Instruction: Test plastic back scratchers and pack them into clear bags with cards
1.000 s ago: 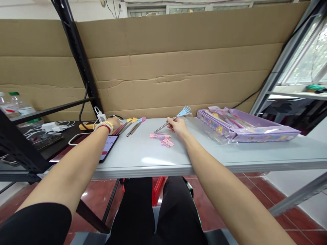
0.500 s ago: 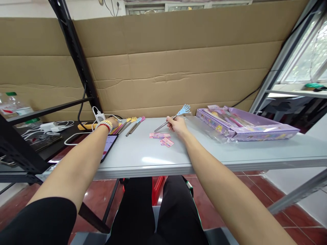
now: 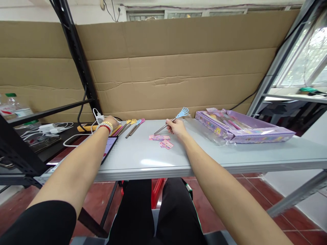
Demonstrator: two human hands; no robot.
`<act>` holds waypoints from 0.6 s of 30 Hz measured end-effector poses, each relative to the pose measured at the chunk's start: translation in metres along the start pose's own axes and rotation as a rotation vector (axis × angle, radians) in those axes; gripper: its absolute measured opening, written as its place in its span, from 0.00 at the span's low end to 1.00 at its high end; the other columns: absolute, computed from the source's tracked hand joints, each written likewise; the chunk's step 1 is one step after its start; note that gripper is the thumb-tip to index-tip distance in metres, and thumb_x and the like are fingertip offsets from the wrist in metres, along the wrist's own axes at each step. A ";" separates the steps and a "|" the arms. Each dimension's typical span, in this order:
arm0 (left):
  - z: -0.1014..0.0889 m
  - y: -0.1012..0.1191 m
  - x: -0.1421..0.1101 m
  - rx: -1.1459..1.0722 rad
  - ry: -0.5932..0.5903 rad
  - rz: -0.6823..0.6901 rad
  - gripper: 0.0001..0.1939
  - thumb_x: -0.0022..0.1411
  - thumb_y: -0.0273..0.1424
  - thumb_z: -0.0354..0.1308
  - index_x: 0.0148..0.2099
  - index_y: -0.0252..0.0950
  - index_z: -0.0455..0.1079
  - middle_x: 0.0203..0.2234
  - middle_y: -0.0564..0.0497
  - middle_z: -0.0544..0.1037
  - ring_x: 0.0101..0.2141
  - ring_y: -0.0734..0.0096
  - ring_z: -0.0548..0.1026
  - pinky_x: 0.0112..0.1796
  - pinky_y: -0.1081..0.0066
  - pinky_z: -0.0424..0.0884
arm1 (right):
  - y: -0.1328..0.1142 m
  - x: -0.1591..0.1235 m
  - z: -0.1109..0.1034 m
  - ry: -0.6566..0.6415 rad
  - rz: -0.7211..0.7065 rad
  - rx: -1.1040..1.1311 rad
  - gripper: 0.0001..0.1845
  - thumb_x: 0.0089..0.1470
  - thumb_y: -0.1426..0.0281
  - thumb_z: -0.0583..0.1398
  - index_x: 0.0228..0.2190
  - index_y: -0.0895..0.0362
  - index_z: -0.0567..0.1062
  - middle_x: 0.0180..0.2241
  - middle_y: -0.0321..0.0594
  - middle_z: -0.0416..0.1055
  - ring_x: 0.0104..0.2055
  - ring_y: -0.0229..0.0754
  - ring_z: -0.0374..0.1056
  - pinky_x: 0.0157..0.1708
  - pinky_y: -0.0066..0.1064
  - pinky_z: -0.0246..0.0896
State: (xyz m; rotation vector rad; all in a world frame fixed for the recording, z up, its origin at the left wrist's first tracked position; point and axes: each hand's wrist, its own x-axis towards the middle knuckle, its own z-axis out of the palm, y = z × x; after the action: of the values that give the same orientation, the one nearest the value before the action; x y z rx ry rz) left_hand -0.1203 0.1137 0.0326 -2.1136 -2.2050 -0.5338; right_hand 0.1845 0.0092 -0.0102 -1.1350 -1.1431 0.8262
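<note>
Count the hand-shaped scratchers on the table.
4: a blue one in the right hand; yellow, blue and pink by the left hand, which may hide more.

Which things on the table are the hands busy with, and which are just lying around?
In use:
- blue scratcher, gripped by the right hand
- row of scratchers, with the left hand at their handle ends

Lying about:
- pink labels
- purple box
- tablet
- white chargers
- bottles

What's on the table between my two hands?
In the head view, three more back scratchers lie between left hand and right hand, which grips a blue back scratcher.
</note>
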 end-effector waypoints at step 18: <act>0.048 0.106 -0.098 -0.449 0.148 0.550 0.16 0.60 0.33 0.52 0.48 0.39 0.74 0.42 0.47 0.78 0.42 0.65 0.73 0.45 0.69 0.65 | -0.012 -0.001 -0.018 0.208 0.183 0.433 0.16 0.54 0.57 0.51 0.25 0.55 0.63 0.12 0.32 0.63 0.12 0.33 0.57 0.13 0.23 0.45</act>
State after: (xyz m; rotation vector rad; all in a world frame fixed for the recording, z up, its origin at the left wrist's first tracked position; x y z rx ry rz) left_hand 0.0001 0.0338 -0.0148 -2.6329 -1.4194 -1.1575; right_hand 0.2012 0.0011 0.0005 -0.9420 -0.6521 1.0133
